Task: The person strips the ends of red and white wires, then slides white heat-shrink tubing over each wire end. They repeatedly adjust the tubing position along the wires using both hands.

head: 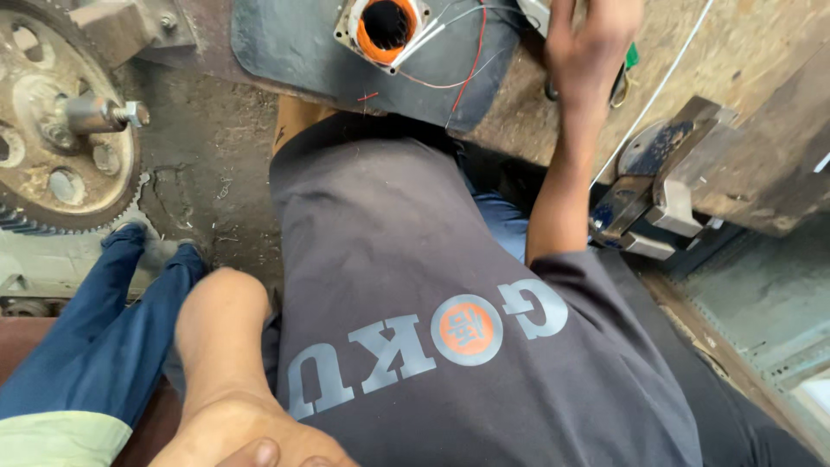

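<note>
the right hand point(588, 47) reaches over the tabletop point(735, 60) by the orange wire coil point(385, 26), fingers blurred, cannot tell. left hand point(251, 432) rests low. reach slowly, mind the thin wires point(471, 65).

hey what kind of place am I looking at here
Probably a motor repair workshop: a stator with orange copper windings lies on the rough wooden bench, a large toothed gear stands alongside, and a metal vise is fixed to the bench.
</note>
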